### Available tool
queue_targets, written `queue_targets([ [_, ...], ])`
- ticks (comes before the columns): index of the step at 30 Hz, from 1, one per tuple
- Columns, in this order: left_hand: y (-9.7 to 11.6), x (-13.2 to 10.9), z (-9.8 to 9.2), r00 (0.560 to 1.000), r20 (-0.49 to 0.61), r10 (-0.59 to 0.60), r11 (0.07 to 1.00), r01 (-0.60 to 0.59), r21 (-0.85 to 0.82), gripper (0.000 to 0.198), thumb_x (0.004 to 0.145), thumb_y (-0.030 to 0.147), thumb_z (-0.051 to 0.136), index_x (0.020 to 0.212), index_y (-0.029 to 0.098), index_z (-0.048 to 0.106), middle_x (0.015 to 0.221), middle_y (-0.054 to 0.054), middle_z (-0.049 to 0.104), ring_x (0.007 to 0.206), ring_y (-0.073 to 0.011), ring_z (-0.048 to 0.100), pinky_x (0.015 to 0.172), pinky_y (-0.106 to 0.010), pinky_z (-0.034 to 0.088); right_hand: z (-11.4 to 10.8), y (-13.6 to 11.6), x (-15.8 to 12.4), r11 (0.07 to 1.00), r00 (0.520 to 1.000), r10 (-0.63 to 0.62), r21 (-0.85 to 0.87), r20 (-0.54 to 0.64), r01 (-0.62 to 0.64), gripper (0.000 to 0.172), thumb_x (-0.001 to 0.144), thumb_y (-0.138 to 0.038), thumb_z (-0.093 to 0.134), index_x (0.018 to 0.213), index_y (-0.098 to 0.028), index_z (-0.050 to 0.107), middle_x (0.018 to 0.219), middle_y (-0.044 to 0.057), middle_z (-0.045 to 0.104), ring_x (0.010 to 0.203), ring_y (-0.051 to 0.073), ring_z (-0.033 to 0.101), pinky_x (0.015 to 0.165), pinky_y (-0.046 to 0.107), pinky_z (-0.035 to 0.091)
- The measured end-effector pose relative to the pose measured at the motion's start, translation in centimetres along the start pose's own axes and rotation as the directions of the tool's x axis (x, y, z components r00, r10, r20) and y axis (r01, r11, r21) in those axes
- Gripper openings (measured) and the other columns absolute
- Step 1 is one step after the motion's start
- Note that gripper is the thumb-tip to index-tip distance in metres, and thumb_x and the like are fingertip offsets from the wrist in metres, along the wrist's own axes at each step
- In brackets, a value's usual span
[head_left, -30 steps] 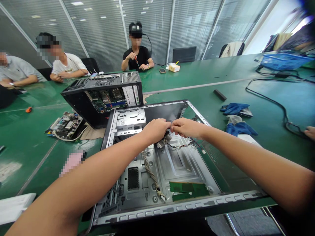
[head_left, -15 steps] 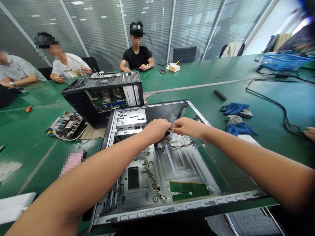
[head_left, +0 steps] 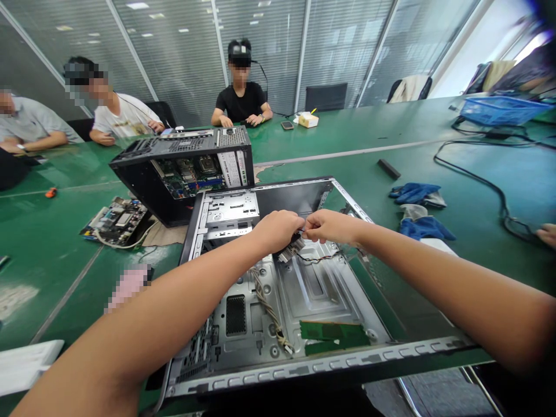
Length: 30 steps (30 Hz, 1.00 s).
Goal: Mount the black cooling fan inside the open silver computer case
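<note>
An open, emptied computer case (head_left: 304, 289) lies on its side on the green table in front of me. Over its middle my left hand (head_left: 278, 230) is closed round a small finned heatsink with a fan (head_left: 290, 249), holding it above the case floor. My right hand (head_left: 330, 226) meets the left one, fingers pinched on the thin wires (head_left: 321, 256) that trail from the heatsink. Two green memory sticks (head_left: 332, 336) lie on the case floor near me. A braided cable (head_left: 267, 310) runs along the floor.
A second black computer case (head_left: 186, 168) with its motherboard stands behind, a loose circuit board (head_left: 117, 220) to its left. Blue gloves (head_left: 419, 208) and black cables (head_left: 495, 185) lie to the right. Three people sit at the far side. Another person's hand (head_left: 548, 233) shows at the right edge.
My hands have barely moved; the right fingers shifted slightly at the wires. The person in black across the table lowered both hands to the table.
</note>
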<state>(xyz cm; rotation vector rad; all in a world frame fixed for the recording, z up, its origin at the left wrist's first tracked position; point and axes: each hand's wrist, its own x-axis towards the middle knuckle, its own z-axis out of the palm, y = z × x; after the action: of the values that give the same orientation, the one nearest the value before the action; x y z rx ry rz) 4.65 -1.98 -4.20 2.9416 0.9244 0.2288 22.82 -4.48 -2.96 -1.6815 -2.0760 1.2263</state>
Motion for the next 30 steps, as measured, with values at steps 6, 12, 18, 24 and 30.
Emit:
queue_targets([
  [6, -0.2, 0.0, -0.1, 1.000, 0.007, 0.010, 1.000, -0.010, -0.013, 0.021, 0.083, 0.013, 0.047, 0.084, 0.018, 0.068, 0.082, -0.005, 0.067, 0.070, -0.0155, 0.061, 0.059, -0.025, 0.038, 0.0, -0.5, -0.3, 0.998, 0.999, -0.043, 0.042, 0.024, 0.042, 0.020, 0.069, -0.037, 0.060, 0.063, -0.020, 0.053, 0.066, 0.002, 0.061, 0.058, 0.014, 0.054, 0.057, 0.028, 0.040],
  [12, -0.4, 0.1, -0.2, 0.999, -0.005, 0.032, 0.999, -0.032, -0.023, 0.021, 0.084, 0.016, 0.048, 0.085, 0.019, 0.069, 0.081, -0.004, 0.067, 0.071, -0.0161, 0.062, 0.059, -0.026, 0.038, -0.2, -0.9, -0.9, 0.982, 0.993, -0.017, 0.188, 0.120, -0.006, 0.012, 0.071, -0.030, 0.057, 0.068, -0.018, 0.058, 0.071, 0.002, 0.062, 0.062, 0.013, 0.055, 0.056, 0.026, 0.038],
  [18, -0.3, 0.1, -0.3, 0.999, 0.002, 0.036, 0.999, -0.035, -0.023, 0.019, 0.086, 0.017, 0.050, 0.084, 0.018, 0.069, 0.081, -0.005, 0.068, 0.072, -0.0162, 0.063, 0.061, -0.026, 0.040, -0.5, -1.0, -1.4, 0.944, 0.978, -0.029, 0.328, 0.207, -0.042, 0.012, 0.069, -0.029, 0.062, 0.067, -0.017, 0.060, 0.072, 0.002, 0.064, 0.063, 0.012, 0.054, 0.060, 0.026, 0.041],
  [24, -0.3, 0.1, -0.3, 0.999, 0.008, 0.038, 0.999, -0.038, 0.000, 0.019, 0.086, 0.017, 0.050, 0.085, 0.018, 0.069, 0.081, -0.005, 0.068, 0.072, -0.0164, 0.063, 0.059, -0.025, 0.039, -0.6, -0.7, -1.3, 0.947, 0.970, -0.056, 0.321, 0.234, -0.023, 0.010, 0.065, -0.026, 0.065, 0.065, -0.017, 0.059, 0.063, -0.002, 0.060, 0.059, 0.010, 0.051, 0.057, 0.024, 0.039],
  [30, -0.2, 0.0, -0.4, 0.999, 0.015, 0.041, 0.999, -0.040, -0.009, 0.018, 0.084, 0.014, 0.051, 0.084, 0.017, 0.068, 0.082, -0.005, 0.068, 0.072, -0.0160, 0.063, 0.061, -0.025, 0.040, -0.4, -0.8, -1.2, 0.958, 0.976, -0.018, 0.284, 0.215, -0.045, 0.015, 0.062, -0.029, 0.066, 0.064, -0.018, 0.056, 0.065, -0.001, 0.060, 0.061, 0.011, 0.053, 0.054, 0.024, 0.038],
])
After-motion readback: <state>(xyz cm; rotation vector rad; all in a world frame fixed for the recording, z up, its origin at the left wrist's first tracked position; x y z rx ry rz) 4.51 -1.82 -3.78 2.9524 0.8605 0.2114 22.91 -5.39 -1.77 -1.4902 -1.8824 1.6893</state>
